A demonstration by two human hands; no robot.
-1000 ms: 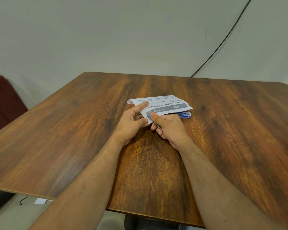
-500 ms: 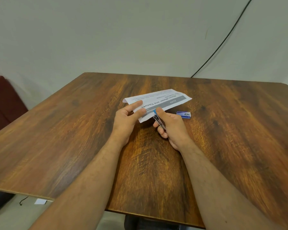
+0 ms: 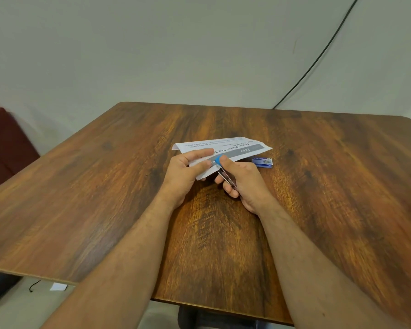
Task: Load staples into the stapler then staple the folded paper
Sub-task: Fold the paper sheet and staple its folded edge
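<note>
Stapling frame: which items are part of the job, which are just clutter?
In the job:
- paper, held by left hand
- stapler, blue tip at the paper's edge, gripped by right hand
- staple box, on the table beside the paper

Lying about:
- black cable on the wall
- red seat at left
- paper scrap on the floor

A second ago we had the folded paper (image 3: 223,151) lying low over the staple box (image 3: 262,162), covering most of it; now we have lifted the paper's right end clear, so the box shows whole on the wooden table (image 3: 105,186). Our left hand (image 3: 188,173) has shifted its pinch along the paper's near edge, and our right hand (image 3: 241,184) has brought the blue-tipped stapler (image 3: 220,163) up onto that same edge.
</note>
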